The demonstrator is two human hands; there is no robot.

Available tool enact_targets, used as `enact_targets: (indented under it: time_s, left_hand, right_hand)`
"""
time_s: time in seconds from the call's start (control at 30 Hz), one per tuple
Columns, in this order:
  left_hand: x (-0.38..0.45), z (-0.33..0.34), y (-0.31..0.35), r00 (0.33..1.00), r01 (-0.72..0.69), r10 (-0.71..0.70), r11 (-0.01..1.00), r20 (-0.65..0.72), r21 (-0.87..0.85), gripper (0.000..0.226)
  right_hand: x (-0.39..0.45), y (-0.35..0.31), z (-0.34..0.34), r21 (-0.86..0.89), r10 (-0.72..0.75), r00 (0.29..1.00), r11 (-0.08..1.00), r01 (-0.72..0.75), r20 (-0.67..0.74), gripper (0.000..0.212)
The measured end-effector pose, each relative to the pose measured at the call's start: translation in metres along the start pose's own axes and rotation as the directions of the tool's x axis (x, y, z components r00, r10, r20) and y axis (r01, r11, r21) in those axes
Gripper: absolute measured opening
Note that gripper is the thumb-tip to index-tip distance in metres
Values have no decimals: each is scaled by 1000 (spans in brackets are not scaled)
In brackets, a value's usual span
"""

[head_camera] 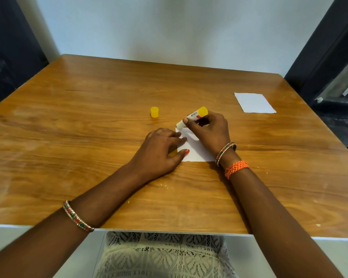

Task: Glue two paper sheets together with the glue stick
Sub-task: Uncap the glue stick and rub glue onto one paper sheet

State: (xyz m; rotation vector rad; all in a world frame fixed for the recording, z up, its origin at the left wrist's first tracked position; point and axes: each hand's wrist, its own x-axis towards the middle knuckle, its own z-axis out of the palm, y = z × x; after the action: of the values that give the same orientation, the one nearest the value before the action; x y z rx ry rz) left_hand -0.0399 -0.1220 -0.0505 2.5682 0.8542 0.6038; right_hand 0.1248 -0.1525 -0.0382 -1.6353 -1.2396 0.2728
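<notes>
Right hand (211,130) pinching uncapped glue stick (192,116) on paper sheet (197,151), left hand (159,151) spread flat on it, cap (154,112) nearby

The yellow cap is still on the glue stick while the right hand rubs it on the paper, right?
Not quite. The head view shows the yellow cap off, standing on the table by itself. The right hand does rub the glue stick on the paper.

near paper (197,151) partly under hands

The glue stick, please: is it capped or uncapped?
Uncapped: the glue stick has its bare tip on the paper, and its yellow cap stands apart.
</notes>
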Motion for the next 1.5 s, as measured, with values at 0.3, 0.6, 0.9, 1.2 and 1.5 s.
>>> enact_targets:
  time_s: [0.3, 0.6, 0.9, 1.2, 1.5]
  left_hand:
    - [-1, -2, 2, 1000, -5, 5, 1000, -13, 7, 44]
    - [-2, -2, 4, 1000, 11, -10, 1000, -24, 22, 41]
    - [-1, -2, 4, 1000, 8, -7, 1000, -26, 28, 40]
    - [-1, -2, 5, 999, 8, -7, 999, -39, 32, 41]
    - [-1, -2, 5, 999, 20, -18, 999, -36, 43, 42]
  right_hand:
    - [-1, -2, 0, -11, -16, 998, 1000, 17, 54, 23]
    - [1, -1, -6, -58, 27, 999, 998, -28, -21, 19]
    - [1, -3, -3, -46, 15, 999, 999, -13, 36, 24]
    - [1, -4, 0, -12, 36, 997, 999, -35, 68, 23]
    - [3, 1, -10, -59, 123, 992, 991, -122, 13, 23]
